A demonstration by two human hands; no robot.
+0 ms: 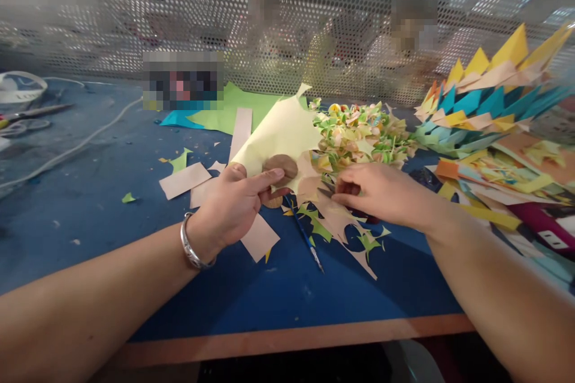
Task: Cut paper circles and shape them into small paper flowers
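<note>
My left hand [236,203], with a silver bangle on the wrist, pinches a pale yellow paper sheet [283,131] together with a brown round template [281,166] pressed against it. My right hand [381,191] is closed round small scissors [327,191], whose blades meet the sheet's edge near the template. Below both hands lie cut-out paper scraps [336,224] and a blue pen [306,238] on the blue table [90,191].
A heap of small paper flowers [359,131] lies behind my hands. Stacked coloured paper pieces [494,108] fill the right side. Beige paper strips [184,181], green sheets [233,109], a white cable and scissors [27,119] lie left. A perforated metal screen [287,18] stands behind; people sit beyond.
</note>
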